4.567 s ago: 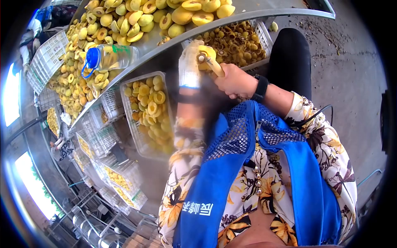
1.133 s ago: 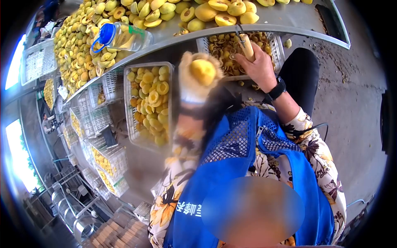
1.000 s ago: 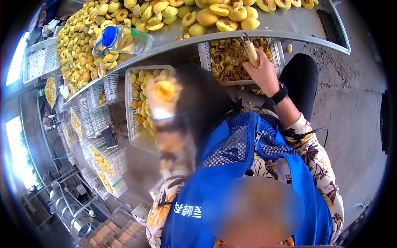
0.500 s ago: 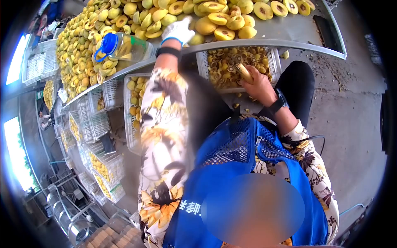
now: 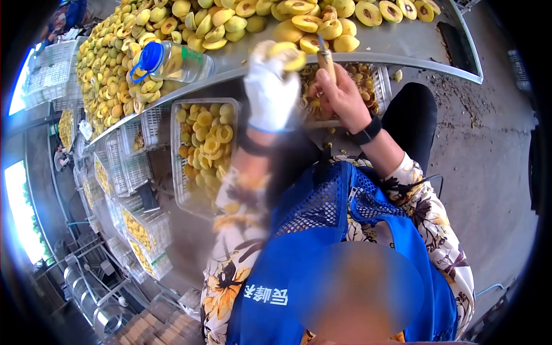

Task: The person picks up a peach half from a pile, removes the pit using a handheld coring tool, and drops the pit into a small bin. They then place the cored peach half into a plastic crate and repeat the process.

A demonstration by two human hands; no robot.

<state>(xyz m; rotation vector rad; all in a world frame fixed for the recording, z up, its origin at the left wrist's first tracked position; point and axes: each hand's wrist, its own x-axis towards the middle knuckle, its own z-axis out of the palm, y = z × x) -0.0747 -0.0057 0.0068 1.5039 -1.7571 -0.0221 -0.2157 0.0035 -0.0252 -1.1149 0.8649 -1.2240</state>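
My left hand (image 5: pixel 271 98), in a white glove blurred by motion, grips a yellow peach half (image 5: pixel 293 58) just off the table's near edge. Close beside it on the right, my bare right hand (image 5: pixel 346 99) is wrapped around the wooden handle of a small knife (image 5: pixel 326 63). Its thin metal tip points up, away from me, near the fruit. Beyond both hands, cut peach halves (image 5: pixel 306 23), some with brown pit centres, lie on the metal table (image 5: pixel 397 43).
Below the table edge stand a white crate of hollowed peach halves (image 5: pixel 176 149) and a crate of scraps (image 5: pixel 384 86), partly behind my right hand. A blue-capped plastic bottle (image 5: pixel 183 63) lies among the fruit. More crates (image 5: pixel 138 172) stand at left.
My left hand has come back from the fruit pile toward me, now with a peach half. My right hand has lifted the knife from above the scrap crate toward it.
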